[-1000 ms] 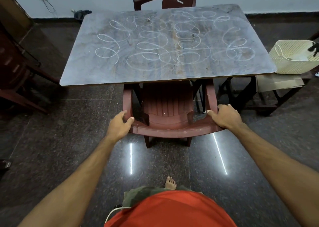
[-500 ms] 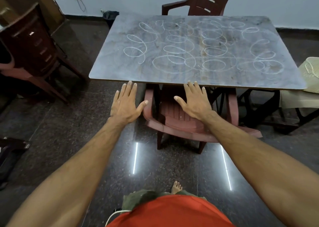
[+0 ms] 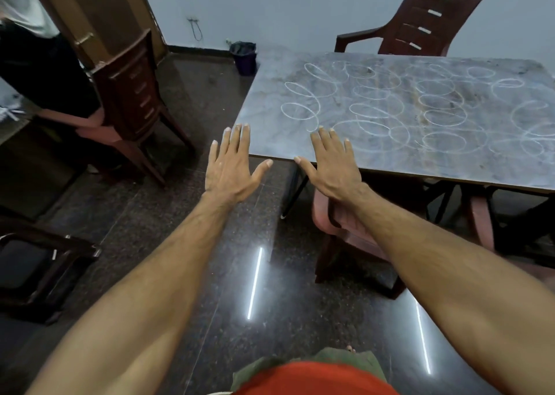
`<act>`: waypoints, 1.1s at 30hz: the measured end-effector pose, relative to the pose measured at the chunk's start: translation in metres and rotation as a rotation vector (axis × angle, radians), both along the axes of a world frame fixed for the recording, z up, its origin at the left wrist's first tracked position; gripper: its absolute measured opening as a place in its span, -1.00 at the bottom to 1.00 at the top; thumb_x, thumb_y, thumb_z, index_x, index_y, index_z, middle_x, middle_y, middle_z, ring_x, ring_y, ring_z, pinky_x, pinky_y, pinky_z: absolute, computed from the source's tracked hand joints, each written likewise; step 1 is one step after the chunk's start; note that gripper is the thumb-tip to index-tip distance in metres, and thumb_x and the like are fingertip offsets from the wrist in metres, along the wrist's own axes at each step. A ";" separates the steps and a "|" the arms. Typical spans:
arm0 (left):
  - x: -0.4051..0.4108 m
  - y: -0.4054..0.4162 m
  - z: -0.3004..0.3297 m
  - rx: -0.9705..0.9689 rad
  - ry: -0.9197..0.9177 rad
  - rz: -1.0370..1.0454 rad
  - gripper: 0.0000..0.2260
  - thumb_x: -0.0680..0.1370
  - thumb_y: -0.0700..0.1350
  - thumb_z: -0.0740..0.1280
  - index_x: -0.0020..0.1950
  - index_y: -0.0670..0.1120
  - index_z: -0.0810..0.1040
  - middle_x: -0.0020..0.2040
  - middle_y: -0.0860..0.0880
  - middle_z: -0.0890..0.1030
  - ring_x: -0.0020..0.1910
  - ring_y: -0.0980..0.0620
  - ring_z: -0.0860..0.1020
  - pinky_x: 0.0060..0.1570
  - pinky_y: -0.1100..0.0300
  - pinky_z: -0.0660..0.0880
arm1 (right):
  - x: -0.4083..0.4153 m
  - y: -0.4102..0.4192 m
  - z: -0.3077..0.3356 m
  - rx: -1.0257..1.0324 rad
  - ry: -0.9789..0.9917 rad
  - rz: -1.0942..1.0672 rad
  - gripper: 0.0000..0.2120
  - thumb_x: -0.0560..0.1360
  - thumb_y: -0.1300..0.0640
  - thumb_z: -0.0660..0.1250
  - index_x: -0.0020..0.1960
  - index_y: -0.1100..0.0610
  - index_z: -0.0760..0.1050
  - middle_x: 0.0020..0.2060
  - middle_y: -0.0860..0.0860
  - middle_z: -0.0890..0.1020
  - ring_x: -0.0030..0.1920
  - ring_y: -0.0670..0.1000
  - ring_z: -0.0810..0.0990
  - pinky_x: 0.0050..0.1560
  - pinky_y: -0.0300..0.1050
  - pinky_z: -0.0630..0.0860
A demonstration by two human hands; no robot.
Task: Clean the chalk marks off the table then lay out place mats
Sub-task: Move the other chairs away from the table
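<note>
Showing chalk loops [image 3: 390, 109] on grey table [image 3: 450, 166], dark polished floor [image 3: 180, 244]

No readable text, labels or numbers; table [image 3: 375, 166] bears only chalk loops [image 3: 372, 109].

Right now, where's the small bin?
Head view, upper middle: the dark bin stands on the floor against the back wall, just beyond the table's far-left corner.

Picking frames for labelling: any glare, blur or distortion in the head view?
Head view: two bright glare streaks on the glossy floor; wide-angle bending skews the table edge; both hands, left hand and right hand, and the chalk marks stay sharp; the left side lies dim.
</note>
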State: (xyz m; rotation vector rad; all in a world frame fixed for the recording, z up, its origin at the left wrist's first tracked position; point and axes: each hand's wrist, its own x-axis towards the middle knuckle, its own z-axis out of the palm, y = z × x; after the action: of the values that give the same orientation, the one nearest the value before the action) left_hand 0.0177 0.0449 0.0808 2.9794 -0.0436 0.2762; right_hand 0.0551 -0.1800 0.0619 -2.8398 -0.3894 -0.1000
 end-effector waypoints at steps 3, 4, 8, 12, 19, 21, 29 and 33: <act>0.005 0.028 0.003 0.005 -0.017 0.000 -0.21 0.56 0.37 0.00 0.62 -0.09 -0.11 0.63 -0.06 -0.05 0.60 -0.07 -0.06 0.54 -0.11 -0.04 | 0.009 0.029 0.002 -0.006 -0.013 0.006 -0.29 0.62 -0.30 -0.04 0.60 0.14 0.04 0.61 0.10 0.04 0.60 0.12 -0.05 0.56 0.20 -0.10; 0.007 0.036 0.003 0.005 -0.017 0.000 -0.21 0.56 0.37 0.00 0.62 -0.08 -0.11 0.63 -0.06 -0.05 0.60 -0.07 -0.06 0.54 -0.11 -0.04 | 0.012 0.038 0.002 -0.007 -0.012 0.007 -0.29 0.63 -0.29 -0.04 0.60 0.14 0.04 0.61 0.10 0.04 0.60 0.12 -0.05 0.56 0.20 -0.10; 0.022 0.063 0.002 -0.030 -0.003 -0.007 -0.21 0.57 0.37 0.02 0.62 -0.08 -0.13 0.63 -0.05 -0.07 0.60 -0.09 -0.07 0.54 -0.10 -0.04 | 0.029 0.066 0.001 -0.003 -0.017 0.024 -0.32 0.64 -0.26 -0.02 0.60 0.14 0.05 0.60 0.11 0.05 0.60 0.13 -0.04 0.56 0.21 -0.09; 0.045 0.087 -0.002 -0.043 -0.014 -0.004 -0.23 0.58 0.34 0.03 0.62 -0.08 -0.13 0.63 -0.04 -0.08 0.60 -0.07 -0.08 0.54 -0.08 -0.05 | 0.058 0.091 -0.003 -0.012 -0.014 0.034 -0.32 0.64 -0.26 -0.01 0.60 0.13 0.05 0.61 0.10 0.04 0.60 0.12 -0.04 0.56 0.22 -0.07; 0.122 0.136 -0.008 -0.049 0.007 -0.016 -0.24 0.60 0.32 0.03 0.61 -0.09 -0.16 0.63 -0.06 -0.11 0.60 -0.06 -0.10 0.55 -0.02 -0.08 | 0.143 0.141 -0.012 -0.015 -0.028 0.024 -0.31 0.63 -0.28 -0.04 0.60 0.12 0.06 0.61 0.09 0.04 0.60 0.12 -0.03 0.56 0.20 -0.07; 0.149 0.149 -0.008 -0.038 0.010 -0.015 -0.24 0.60 0.31 0.03 0.61 -0.10 -0.15 0.63 -0.06 -0.11 0.60 -0.05 -0.10 0.55 -0.01 -0.08 | 0.170 0.153 -0.014 -0.005 -0.025 0.014 -0.31 0.63 -0.28 -0.03 0.60 0.13 0.07 0.60 0.10 0.06 0.60 0.12 -0.01 0.55 0.21 -0.06; 0.258 0.194 -0.007 -0.039 0.034 -0.007 -0.25 0.60 0.32 0.02 0.62 -0.10 -0.14 0.63 -0.05 -0.10 0.60 -0.04 -0.10 0.54 -0.02 -0.09 | 0.277 0.199 -0.013 0.024 -0.012 0.007 -0.31 0.63 -0.29 -0.03 0.60 0.12 0.09 0.60 0.08 0.08 0.60 0.11 0.00 0.55 0.19 -0.06; 0.305 0.216 -0.010 -0.048 0.040 -0.022 -0.25 0.61 0.31 0.02 0.61 -0.10 -0.14 0.63 -0.05 -0.10 0.60 -0.03 -0.10 0.55 -0.01 -0.10 | 0.319 0.218 -0.018 0.012 0.002 -0.015 -0.31 0.62 -0.30 -0.05 0.60 0.11 0.08 0.60 0.08 0.08 0.60 0.11 0.00 0.55 0.18 -0.07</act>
State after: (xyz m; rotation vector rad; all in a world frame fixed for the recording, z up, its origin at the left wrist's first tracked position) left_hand 0.3222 0.2608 0.0709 2.9339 -0.0650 0.2121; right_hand 0.3746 0.0382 0.0442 -2.8313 -0.3665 -0.1024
